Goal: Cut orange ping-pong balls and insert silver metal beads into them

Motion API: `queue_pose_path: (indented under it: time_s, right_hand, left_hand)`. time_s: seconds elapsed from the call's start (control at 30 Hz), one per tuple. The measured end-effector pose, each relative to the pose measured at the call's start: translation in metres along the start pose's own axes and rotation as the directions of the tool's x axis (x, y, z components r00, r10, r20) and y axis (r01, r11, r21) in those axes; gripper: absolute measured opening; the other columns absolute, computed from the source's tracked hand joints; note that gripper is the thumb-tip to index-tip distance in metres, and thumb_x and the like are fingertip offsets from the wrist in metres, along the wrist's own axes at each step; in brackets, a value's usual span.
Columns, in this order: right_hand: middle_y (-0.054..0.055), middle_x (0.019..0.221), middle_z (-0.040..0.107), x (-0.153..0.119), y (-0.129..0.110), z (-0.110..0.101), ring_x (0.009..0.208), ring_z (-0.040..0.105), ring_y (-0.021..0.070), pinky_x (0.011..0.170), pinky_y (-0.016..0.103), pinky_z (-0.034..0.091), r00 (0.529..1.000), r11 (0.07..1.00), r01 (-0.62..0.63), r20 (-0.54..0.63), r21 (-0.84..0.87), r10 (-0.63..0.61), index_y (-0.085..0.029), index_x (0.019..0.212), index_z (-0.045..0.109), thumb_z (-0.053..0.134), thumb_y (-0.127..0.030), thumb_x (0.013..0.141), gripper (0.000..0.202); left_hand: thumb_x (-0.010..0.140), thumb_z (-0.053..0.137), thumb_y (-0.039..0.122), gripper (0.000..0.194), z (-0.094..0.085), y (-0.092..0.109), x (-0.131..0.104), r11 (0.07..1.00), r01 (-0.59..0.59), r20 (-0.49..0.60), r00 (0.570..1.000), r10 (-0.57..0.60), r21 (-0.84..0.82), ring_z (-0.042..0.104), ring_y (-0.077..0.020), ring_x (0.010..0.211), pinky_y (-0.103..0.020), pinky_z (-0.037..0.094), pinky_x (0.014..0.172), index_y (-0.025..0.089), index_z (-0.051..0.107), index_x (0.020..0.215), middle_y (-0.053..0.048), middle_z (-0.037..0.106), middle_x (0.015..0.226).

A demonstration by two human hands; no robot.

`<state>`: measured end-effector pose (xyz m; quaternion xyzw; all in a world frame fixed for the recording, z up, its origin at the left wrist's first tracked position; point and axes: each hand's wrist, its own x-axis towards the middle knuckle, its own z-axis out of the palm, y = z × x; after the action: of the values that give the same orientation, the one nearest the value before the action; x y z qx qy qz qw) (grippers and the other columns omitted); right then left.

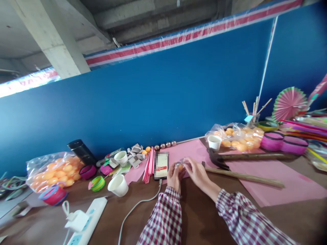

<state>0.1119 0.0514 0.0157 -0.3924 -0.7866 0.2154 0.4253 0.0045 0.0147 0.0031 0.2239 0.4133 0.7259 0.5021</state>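
Note:
My left hand [174, 177] is closed around a small round thing [180, 166], partly orange with a shiny, silvery top; the fingers hide much of it. Close on its right, my right hand [196, 172] has thumb and fingers bent together at a clear or silvery bit [183, 160], too small to make out. Both hands are over the front edge of a pink sheet [189, 149]. Just left of them lies a phone [161, 166] with a lit screen and a plugged-in cable [139, 202]. Several steel balls [168, 144] line the back.
Two hammers, a claw hammer [245, 156] and a thinner-handled one [245, 175], lie on the right. Bags of orange balls [55, 172] stand at both sides. Paper cups [118, 185], a power strip [88, 221] and folded pink paper strips [149, 166] are on the left. A blue partition [163, 92] closes the back.

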Motion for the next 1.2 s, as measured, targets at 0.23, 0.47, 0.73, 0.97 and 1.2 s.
queue_pose_path:
  time_s: [0.23,0.47,0.73,0.97,1.2]
  right_hand:
    - [0.002,0.079,0.065,0.001,-0.002,0.002,0.066,0.059,0.0136,0.062,0.023,0.044,0.998,0.982,-0.068,-0.005,0.175,0.069,-0.019,0.085,0.060,0.038,-0.035,0.083,0.027]
    - [0.005,0.079,0.066,0.002,-0.005,0.006,0.070,0.060,0.0165,0.063,0.026,0.047,0.986,0.903,-0.155,0.007,0.401,0.166,-0.016,0.090,0.063,0.045,-0.040,0.079,0.032]
    - [0.006,0.085,0.065,0.000,-0.010,0.010,0.078,0.059,0.0167,0.072,0.029,0.046,0.987,0.891,-0.129,-0.030,0.435,0.158,-0.016,0.087,0.059,0.048,-0.034,0.078,0.023]
    - [0.003,0.079,0.063,0.002,-0.012,0.008,0.072,0.057,0.0156,0.069,0.027,0.045,0.989,0.858,-0.135,0.023,0.496,0.143,-0.017,0.077,0.059,0.053,-0.037,0.075,0.021]
    - [0.002,0.074,0.063,0.002,-0.013,0.008,0.068,0.057,0.0145,0.066,0.026,0.044,0.983,0.844,-0.177,0.050,0.506,0.176,-0.017,0.076,0.059,0.055,-0.039,0.073,0.022]
  left_hand:
    - [0.067,0.063,0.031,0.040,0.000,0.000,0.000,1.000,-0.029,-0.006,1.000,0.029,-0.008,0.061,-0.0141,0.076,-0.030,0.050,0.071,0.018,0.050,0.102,-0.007,0.059,0.096]
    - [0.066,0.063,0.028,0.034,-0.002,-0.003,0.003,0.999,-0.029,0.004,1.000,0.029,-0.040,0.061,-0.0144,0.078,-0.033,0.048,0.078,0.017,0.052,0.097,-0.006,0.060,0.092]
    - [0.067,0.064,0.025,0.030,0.001,0.001,0.003,0.998,-0.020,-0.011,1.000,0.019,-0.066,0.059,-0.0121,0.077,-0.028,0.049,0.074,0.017,0.053,0.094,-0.005,0.059,0.092]
    - [0.068,0.064,0.028,0.034,0.000,0.000,0.003,0.998,-0.046,0.036,0.998,0.047,-0.044,0.058,-0.0134,0.085,-0.028,0.048,0.076,0.019,0.052,0.099,-0.005,0.058,0.098]
    - [0.066,0.065,0.027,0.036,-0.004,-0.006,0.008,0.997,-0.054,0.026,0.998,0.055,-0.046,0.058,-0.0139,0.086,-0.029,0.046,0.080,0.019,0.053,0.099,-0.006,0.059,0.099]
